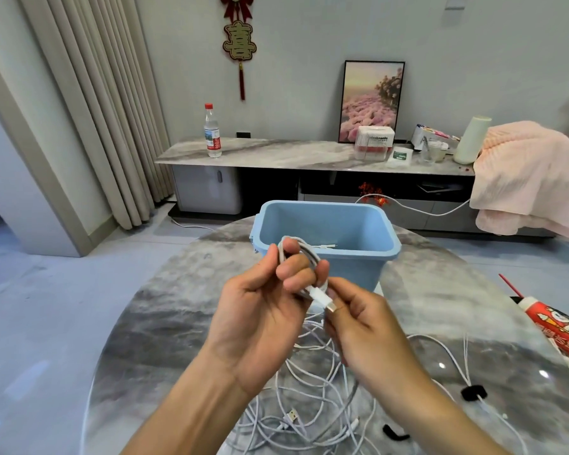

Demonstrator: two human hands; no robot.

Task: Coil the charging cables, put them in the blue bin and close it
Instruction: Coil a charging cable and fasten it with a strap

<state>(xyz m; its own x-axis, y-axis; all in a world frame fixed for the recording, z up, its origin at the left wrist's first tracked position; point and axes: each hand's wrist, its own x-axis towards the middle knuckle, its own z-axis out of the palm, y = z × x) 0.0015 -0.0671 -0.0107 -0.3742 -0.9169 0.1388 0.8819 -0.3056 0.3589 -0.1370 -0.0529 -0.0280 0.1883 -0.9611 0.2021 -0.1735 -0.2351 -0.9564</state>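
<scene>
White coiled cable (298,257) is up in front of me on the head view, wound into a small loop and held by the left hand (263,310), fingers curled round the loop with thumb and fingertips pinching it. Right hand (358,326) pinches the USB plug (324,298) at the coil's end between thumb and forefinger, other fingers loosely bent. Both hands sit just in front of the blue bin (388,244), above the table, not touching it. Bin stands open on the grey marbled round table (165,323); I can see a white cable end (326,246) lying inside on its floor. No lid in view. Below the hands a loose tangle of white cables (309,399) lies on the table, uncoiled, one USB connector showing near the bottom edge. Two black cable ties (473,393) lie right of the tangle. Red-and-white package (555,326) sits at the table's right edge.
</scene>
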